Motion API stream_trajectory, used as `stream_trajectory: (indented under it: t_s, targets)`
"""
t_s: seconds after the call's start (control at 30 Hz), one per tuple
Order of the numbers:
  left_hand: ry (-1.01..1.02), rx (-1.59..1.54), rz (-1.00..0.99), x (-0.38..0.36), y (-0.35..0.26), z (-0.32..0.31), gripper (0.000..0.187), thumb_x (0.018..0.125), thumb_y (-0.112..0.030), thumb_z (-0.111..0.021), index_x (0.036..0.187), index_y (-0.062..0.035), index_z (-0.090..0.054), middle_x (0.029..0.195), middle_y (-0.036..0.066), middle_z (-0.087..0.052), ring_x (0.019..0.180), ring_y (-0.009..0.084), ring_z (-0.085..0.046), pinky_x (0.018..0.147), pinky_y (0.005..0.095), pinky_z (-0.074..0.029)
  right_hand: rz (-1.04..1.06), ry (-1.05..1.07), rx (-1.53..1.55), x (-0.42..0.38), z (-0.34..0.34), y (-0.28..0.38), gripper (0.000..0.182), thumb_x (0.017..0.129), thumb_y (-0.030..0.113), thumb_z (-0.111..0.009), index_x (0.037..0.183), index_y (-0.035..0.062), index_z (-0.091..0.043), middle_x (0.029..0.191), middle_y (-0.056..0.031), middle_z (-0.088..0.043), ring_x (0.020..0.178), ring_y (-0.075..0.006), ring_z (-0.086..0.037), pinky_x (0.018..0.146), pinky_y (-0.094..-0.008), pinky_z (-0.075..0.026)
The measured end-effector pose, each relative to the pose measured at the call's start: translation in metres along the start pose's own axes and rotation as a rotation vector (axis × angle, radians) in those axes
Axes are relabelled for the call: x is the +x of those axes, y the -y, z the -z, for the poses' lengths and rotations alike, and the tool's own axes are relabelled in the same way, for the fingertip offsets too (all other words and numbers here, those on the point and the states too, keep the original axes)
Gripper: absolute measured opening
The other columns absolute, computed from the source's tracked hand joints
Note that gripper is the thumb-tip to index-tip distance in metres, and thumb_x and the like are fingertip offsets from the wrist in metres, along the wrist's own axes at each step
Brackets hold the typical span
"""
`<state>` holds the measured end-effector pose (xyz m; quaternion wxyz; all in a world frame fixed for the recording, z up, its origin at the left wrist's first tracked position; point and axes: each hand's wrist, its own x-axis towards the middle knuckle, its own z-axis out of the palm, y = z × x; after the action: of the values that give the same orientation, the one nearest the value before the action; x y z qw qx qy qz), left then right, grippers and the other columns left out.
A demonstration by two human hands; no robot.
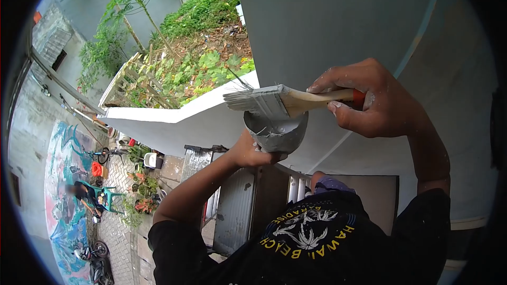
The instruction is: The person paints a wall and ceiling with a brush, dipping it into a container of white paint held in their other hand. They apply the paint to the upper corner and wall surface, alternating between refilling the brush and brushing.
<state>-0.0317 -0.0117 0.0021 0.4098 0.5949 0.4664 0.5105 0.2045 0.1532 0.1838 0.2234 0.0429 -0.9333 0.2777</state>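
Observation:
My right hand [364, 97] grips a paintbrush [285, 100] by its wooden handle, fingers closed near the red end. The brush lies almost level, its wide bristles coated in grey-white paint and pointing left. Directly under it, my left hand [259, 150] holds a small paint-smeared cup [277, 132] from below, with pale paint visible inside. The brush's ferrule overlaps the cup's rim in this view. Specks of paint dot both hands and forearms.
A grey-white wall [338, 26] rises close in front and to the right. A white ledge [158, 115] runs left. Below stands a metal ladder [235, 214]. Far down on the paved yard [124, 232] are a seated person [90, 198], potted plants [142, 190] and a motorcycle [92, 252].

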Motion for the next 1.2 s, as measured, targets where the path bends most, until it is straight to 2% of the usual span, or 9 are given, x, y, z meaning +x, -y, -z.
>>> stream_trajectory:
  t_s: [0.07,0.3,0.4,0.6,0.87,0.93,1.07,1.13,1.2]
  targets:
    - [0.056,0.046,-0.03,0.0,0.005,0.003,0.058,0.069,-0.017,-0.081,0.121,0.0007,-0.063,0.107,0.007,-0.069,0.099,0.0172,-0.066,0.087,0.0349,-0.054,-0.045,0.086,0.137,0.002,0.004,-0.01,0.036,0.078,0.011,-0.066,0.109,-0.0037,-0.074,0.085,-0.0148,-0.075,0.073,-0.0185,-0.07,0.071,-0.0311,-0.056]
    - [0.218,0.097,0.202,-0.008,0.019,0.021,0.057,0.062,-0.017,-0.082,0.116,-0.0015,-0.071,0.107,0.01,-0.073,0.1,0.0208,-0.069,0.088,0.038,-0.056,-0.197,0.191,0.419,0.008,0.0,-0.047,0.049,0.083,0.035,-0.075,0.11,-0.0045,-0.075,0.096,-0.0138,-0.076,0.085,-0.0212,-0.072,0.079,-0.0328,-0.058]
    - [0.304,0.073,0.255,-0.005,0.008,0.02,0.053,0.063,-0.019,-0.081,0.111,0.0004,-0.071,0.099,0.008,-0.072,0.093,0.0187,-0.068,0.084,0.035,-0.055,-0.055,0.194,0.495,0.01,-0.007,-0.083,0.042,0.088,0.029,-0.074,0.115,-0.0031,-0.074,0.087,-0.0075,-0.073,0.074,-0.0125,-0.066,0.068,-0.0279,-0.054]
    - [0.239,0.012,0.187,-0.002,-0.005,0.012,0.056,0.065,-0.021,-0.08,0.113,0.0027,-0.067,0.101,0.009,-0.07,0.096,0.019,-0.065,0.087,0.0342,-0.053,-0.299,0.32,0.764,0.012,-0.003,-0.114,0.041,0.086,0.028,-0.075,0.114,-0.0018,-0.075,0.079,-0.0054,-0.069,0.065,-0.0057,-0.06,0.05,-0.0199,-0.037]
    - [0.14,0.012,-0.018,0.005,0.002,0.007,0.068,0.065,-0.017,-0.078,0.127,0.0033,-0.059,0.106,0.009,-0.069,0.099,0.0189,-0.064,0.09,0.0347,-0.052,-0.341,0.173,0.745,-0.004,0.008,-0.116,0.044,0.084,0.031,-0.075,0.113,-0.0018,-0.073,0.075,-0.0041,-0.065,0.063,-0.0061,-0.058,0.048,-0.0202,-0.039]
    - [0.184,0.018,0.141,0.003,0.0,0.011,0.072,0.065,-0.024,-0.083,0.129,0.0015,-0.063,0.118,0.011,-0.07,0.111,0.0219,-0.065,0.097,0.0374,-0.052,-0.352,0.142,0.756,-0.012,0.017,-0.111,0.044,0.083,0.032,-0.075,0.112,-0.0019,-0.073,0.076,-0.0037,-0.065,0.062,-0.0058,-0.057,0.048,-0.0204,-0.039]
    - [0.16,-0.072,0.111,0.005,-0.007,0.006,0.077,0.064,-0.023,-0.084,0.133,0.002,-0.061,0.119,0.011,-0.07,0.112,0.0213,-0.065,0.099,0.0378,-0.052,-0.399,-0.021,0.703,-0.033,0.039,-0.097,0.046,0.084,0.032,-0.076,0.114,-0.0019,-0.071,0.077,-0.0023,-0.063,0.061,-0.0048,-0.053,0.048,-0.0208,-0.038]
    - [0.059,-0.06,-0.057,0.007,0.002,0.002,0.081,0.065,-0.023,-0.084,0.137,0.002,-0.058,0.121,0.01,-0.07,0.112,0.0207,-0.065,0.099,0.0374,-0.052,-0.377,-0.097,0.602,-0.04,0.055,-0.072,0.045,0.086,0.03,-0.074,0.118,-0.0012,-0.069,0.078,-0.0016,-0.062,0.06,-0.0043,-0.051,0.05,-0.0213,-0.038]
    - [0.122,-0.138,0.089,0.003,0.003,0.004,0.085,0.067,-0.021,-0.084,0.143,0.0024,-0.054,0.13,0.011,-0.066,0.121,0.0219,-0.062,0.106,0.038,-0.049,-0.419,-0.207,0.496,-0.048,0.079,-0.051,0.041,0.089,0.026,-0.071,0.121,0.0003,-0.068,0.08,-0.0016,-0.062,0.061,-0.0036,-0.048,0.053,-0.0216,-0.039]
